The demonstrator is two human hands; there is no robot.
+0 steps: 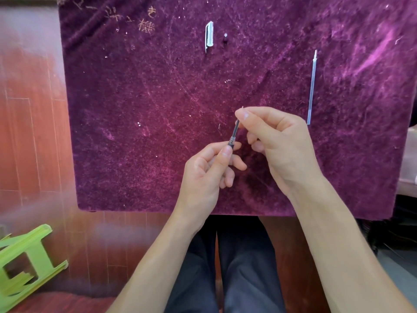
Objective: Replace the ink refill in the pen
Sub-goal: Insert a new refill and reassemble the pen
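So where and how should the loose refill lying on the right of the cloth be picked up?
Pinch the refill at mid-length, coming from above with fingers on its left and right sides: it lies flat on the cloth, thin and straight, running near to far, with nothing beside it.

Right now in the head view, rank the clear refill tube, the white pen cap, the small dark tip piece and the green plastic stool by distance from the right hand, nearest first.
1. Clear refill tube, lying just right of the right hand.
2. Small dark tip piece, far side of the purple velvet cloth.
3. White pen cap, just left of the tip piece; nearly a tie.
4. Green plastic stool, on the floor at lower left.
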